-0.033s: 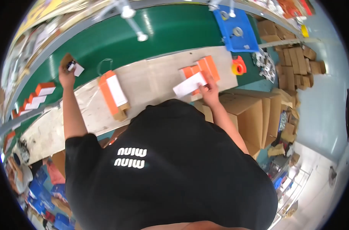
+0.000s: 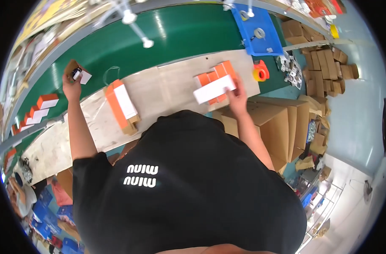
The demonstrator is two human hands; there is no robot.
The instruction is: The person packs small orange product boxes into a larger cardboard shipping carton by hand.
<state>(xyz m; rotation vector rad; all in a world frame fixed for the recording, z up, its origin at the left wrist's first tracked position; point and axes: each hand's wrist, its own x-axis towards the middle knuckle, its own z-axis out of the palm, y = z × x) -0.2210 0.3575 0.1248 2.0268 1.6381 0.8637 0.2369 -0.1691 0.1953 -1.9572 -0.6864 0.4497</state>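
Orange-and-white boxes under our right hand, fingers gripping one.
Left hand fingers clench a small dark item; we judge boxing comes next.

Small dark item with white card held over green belt, white-and-orange box tilted above orange boxes
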